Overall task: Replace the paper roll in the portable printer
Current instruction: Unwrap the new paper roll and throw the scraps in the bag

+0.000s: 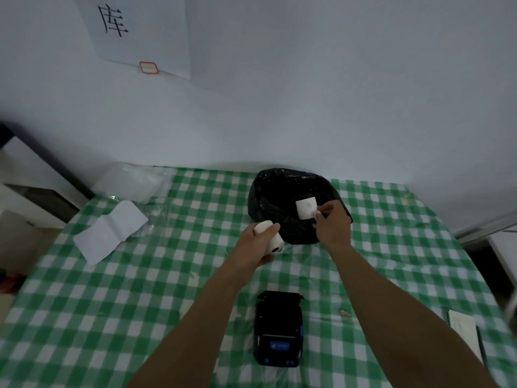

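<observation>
Green-and-white checked cloth covers the table (112, 317), which fills the lower half of the frame and meets a pale wall with a sheet of paper bearing a black character (134, 32) at the upper left.

From the head camera, both bare forearms reach up from the bottom edge toward the middle of the frame. The left hand (258, 243) is wrapped around a white paper roll (270, 236), thumb over the top, the roll's hollow core end facing the lower right. The right hand (333, 222) pinches a small square white piece of paper (306, 208) by its right edge between fingertips, holding it over the black plastic bag (279, 208) that sits just above centre, against the far table edge. The roll is just beside the bag's lower left edge.

Below the hands, at lower centre, the black portable printer (278, 331) lies on the cloth with its lid open at the top end; whether a roll sits inside cannot be told. A creased strip of white paper (110, 231) lies at the left, with clear plastic wrapping (131, 180) above it. A notepad (464, 331) rests at the lower right edge.
</observation>
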